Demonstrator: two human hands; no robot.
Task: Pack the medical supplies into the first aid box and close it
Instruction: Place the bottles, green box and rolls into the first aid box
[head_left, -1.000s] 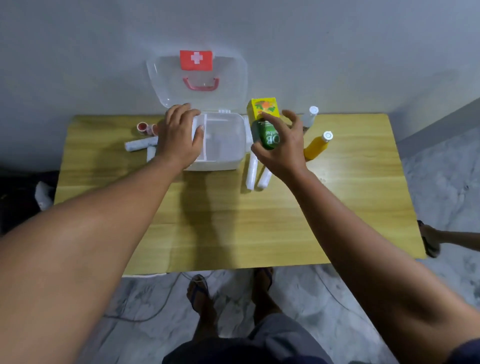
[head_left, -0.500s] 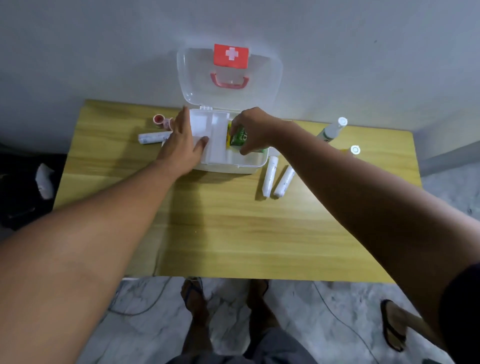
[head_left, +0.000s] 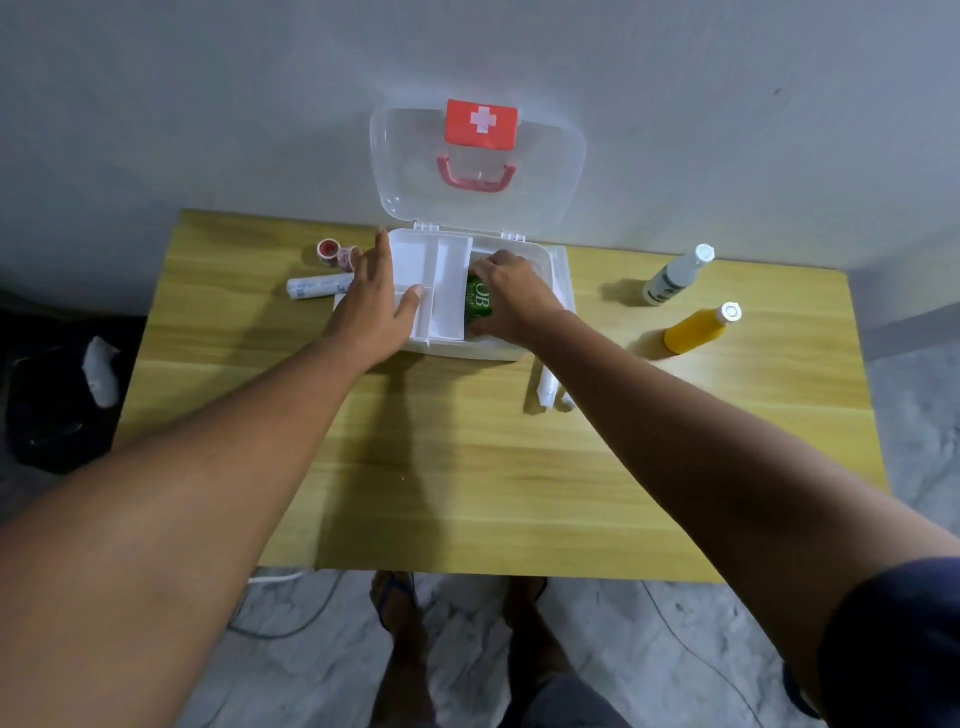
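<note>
The clear first aid box (head_left: 558, 291) stands at the table's back edge, its lid (head_left: 478, 166) with a red cross and red handle open against the wall. A white divided tray (head_left: 431, 265) fills the box's left half. My left hand (head_left: 371, 306) rests on the tray's left side, thumb over its rim. My right hand (head_left: 511, 301) is down in the box's right half, shut on a green pack (head_left: 479, 304) lying there. A white bottle (head_left: 675, 278) and an orange bottle (head_left: 698, 330) lie to the right. White tubes (head_left: 548, 387) lie partly under my right forearm.
Left of the box lie a tape roll (head_left: 328, 250) and a white rolled bandage (head_left: 319, 287). The wooden table (head_left: 467, 467) stands against a grey wall. A dark bag (head_left: 57, 405) sits on the floor at left, and cables run over the floor near my feet.
My right hand carried the green pack from beside the box into its right half and lowered it. The yellow carton seen earlier is out of sight. My left hand stayed on the tray.
</note>
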